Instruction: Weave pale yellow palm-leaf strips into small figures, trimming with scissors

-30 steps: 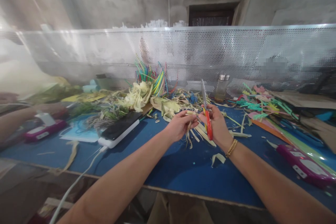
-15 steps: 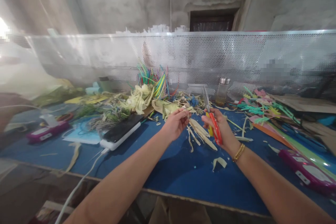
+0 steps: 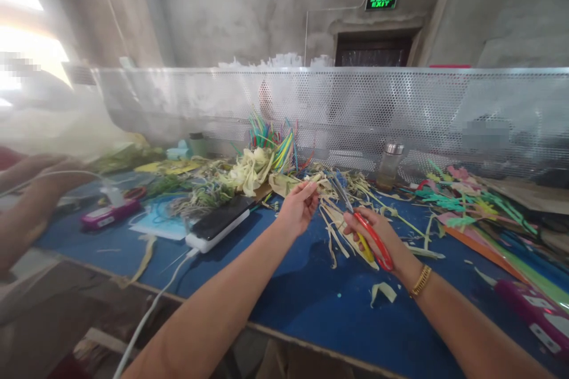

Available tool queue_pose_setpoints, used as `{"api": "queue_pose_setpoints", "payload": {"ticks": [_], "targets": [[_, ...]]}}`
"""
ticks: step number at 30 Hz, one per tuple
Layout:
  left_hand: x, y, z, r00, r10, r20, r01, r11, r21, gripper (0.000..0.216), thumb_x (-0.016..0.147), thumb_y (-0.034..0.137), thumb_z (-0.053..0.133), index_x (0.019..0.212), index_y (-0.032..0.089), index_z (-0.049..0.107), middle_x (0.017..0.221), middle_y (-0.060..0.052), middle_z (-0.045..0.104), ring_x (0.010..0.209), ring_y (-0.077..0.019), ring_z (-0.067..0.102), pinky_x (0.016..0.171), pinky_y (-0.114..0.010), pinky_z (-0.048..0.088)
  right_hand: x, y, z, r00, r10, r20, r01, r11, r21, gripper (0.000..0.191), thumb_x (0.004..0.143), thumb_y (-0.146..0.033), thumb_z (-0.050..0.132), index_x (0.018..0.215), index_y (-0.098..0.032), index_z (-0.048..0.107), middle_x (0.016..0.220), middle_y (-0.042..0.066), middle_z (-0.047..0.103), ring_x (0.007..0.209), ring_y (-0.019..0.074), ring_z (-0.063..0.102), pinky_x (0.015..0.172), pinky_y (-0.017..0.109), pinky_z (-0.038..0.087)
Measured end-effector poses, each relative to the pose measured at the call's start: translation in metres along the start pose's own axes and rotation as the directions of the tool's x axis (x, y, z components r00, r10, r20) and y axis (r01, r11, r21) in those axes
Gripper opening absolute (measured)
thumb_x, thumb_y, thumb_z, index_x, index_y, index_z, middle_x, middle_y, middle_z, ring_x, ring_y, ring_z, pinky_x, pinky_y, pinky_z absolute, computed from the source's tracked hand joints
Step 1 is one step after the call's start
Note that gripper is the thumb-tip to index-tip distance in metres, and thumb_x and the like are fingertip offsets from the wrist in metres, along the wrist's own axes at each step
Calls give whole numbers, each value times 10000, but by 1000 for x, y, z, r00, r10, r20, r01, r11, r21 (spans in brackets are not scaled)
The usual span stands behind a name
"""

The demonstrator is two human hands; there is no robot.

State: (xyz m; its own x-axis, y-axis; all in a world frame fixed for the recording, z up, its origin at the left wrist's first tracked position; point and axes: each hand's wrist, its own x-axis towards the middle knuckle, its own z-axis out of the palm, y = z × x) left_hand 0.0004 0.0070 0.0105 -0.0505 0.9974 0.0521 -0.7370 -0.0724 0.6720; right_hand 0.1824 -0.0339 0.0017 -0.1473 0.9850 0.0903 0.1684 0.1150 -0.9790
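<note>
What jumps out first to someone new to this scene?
Probably the red-and-yellow-handled scissors in the right hand, just right of centre over the blue table, with the left hand raised to the left of the blades. Next, likely the glowing green exit sign high on the wall, above a dark doorway. Then the bright multicoloured stems near the perforated metal screen.

Blue tabletop [image 3: 302,302], pale strips [image 3: 338,222], capped bottle [image 3: 389,167], purple socket block [image 3: 109,215]
</note>
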Motion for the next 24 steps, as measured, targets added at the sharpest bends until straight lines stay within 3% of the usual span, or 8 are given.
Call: {"api": "queue_pose_setpoints", "payload": {"ticks": [13, 18, 24], "targets": [[-1, -7, 3, 999, 3, -47, -3, 1000, -10, 194, 657, 67, 747, 682, 145, 571, 643, 22, 630, 564, -53, 605, 647, -165, 538, 3, 8, 9, 1000, 21, -23, -21, 1000, 1, 446, 673, -483, 716, 1006, -235, 554, 643, -10, 616, 465, 108, 486, 374, 197, 415], [-3, -10, 4, 999, -10, -52, 11, 1000, 9, 182, 672, 65, 733, 663, 140, 567, 643, 18, 632, 582, -62, 614, 685, -186, 546, 5, 12, 10, 998, 44, -36, -45, 998, -34, 432, 661, -479, 714, 986, -232, 572, 593, -19, 590, 461, 122, 506, 366, 203, 415], [-5, -17, 3, 999, -41, -18, 42, 999, 24, 208, 645, 61, 753, 666, 147, 565, 670, 8, 655, 650, -88, 631, 766, -235, 544, 3, 12, 10, 1000, -17, -5, 17, 1000, 2, 387, 691, -484, 698, 965, -239, 575, 581, -19, 576, 443, 116, 487, 367, 209, 407]]}}
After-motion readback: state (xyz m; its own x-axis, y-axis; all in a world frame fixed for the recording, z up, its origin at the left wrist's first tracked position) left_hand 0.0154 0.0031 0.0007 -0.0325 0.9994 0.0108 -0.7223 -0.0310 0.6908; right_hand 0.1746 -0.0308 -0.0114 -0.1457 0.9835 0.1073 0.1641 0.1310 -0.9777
